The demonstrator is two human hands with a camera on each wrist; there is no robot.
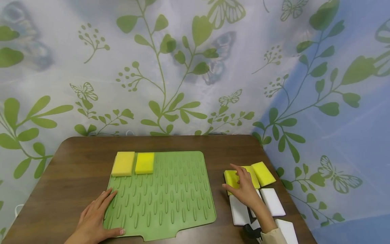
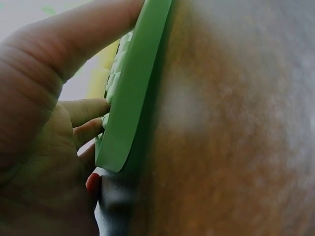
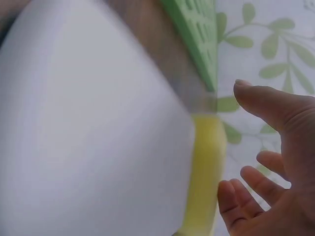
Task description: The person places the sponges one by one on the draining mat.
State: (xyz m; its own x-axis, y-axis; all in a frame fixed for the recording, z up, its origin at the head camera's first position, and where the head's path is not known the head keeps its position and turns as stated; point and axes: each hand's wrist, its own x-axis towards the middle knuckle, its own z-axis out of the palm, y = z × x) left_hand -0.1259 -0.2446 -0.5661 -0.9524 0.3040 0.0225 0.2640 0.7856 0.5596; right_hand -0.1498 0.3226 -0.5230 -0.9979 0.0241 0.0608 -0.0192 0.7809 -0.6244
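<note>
A green ridged mat [image 1: 167, 196] lies on the table. Two yellow sponges, a paler one [image 1: 123, 164] and a brighter one [image 1: 145, 163], sit side by side in its far left corner. My left hand [image 1: 94, 217] rests at the mat's near left corner, fingers along the left edge and thumb at the front edge; the left wrist view shows them against the mat's rim [image 2: 130, 98]. Over a group of yellow sponges [image 1: 263, 174] on the right hovers my right hand [image 1: 245, 189], thumb and fingers apart, holding nothing. It partly hides the sponges below.
White sponges [image 1: 272, 202] lie nearer me on the right, one large in the right wrist view [image 3: 98, 123]. A dark object [image 1: 251, 232] shows by the right sleeve [image 1: 274, 236]. Behind the brown table [image 1: 70, 176] hangs a leaf-patterned curtain [image 1: 182, 84].
</note>
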